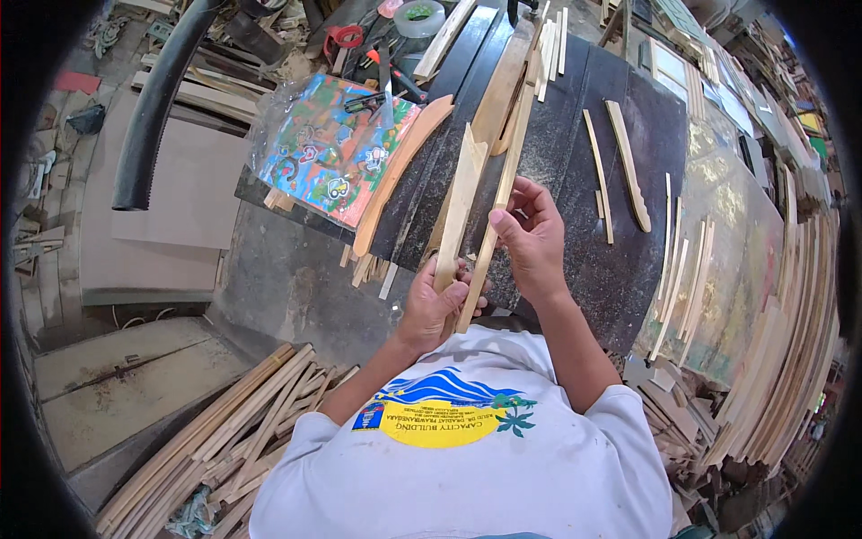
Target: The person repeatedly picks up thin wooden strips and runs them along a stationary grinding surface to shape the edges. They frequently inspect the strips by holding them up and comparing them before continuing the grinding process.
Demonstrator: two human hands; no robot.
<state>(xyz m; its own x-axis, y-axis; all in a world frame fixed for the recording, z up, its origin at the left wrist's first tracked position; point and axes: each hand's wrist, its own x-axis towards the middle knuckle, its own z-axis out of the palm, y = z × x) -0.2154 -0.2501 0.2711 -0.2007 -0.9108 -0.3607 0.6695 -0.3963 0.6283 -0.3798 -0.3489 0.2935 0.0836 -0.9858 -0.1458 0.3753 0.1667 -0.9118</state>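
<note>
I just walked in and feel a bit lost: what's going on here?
A person in a white printed T-shirt is handling wood at a dark, dusty worktable. The left hand grips a pale, pointed wooden strip near its lower end; the right hand holds a long, straight, pale wooden strip between thumb and fingers. A curved, orange-brown wooden piece lies to the left, untouched.

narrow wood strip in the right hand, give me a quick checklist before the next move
1. Right hand gripping the narrow strip: ok, thumb on its near face.
2. Left hand gripping the wider strip: ok, near its lower end.
3. Strips flush along their length: not ok, a gap shows above the left hand.
4. Metal blade clear of both hands: ok, it lies well beyond them.
5. Narrow strip's underside sound: cannot tell, it is turned away.
</note>
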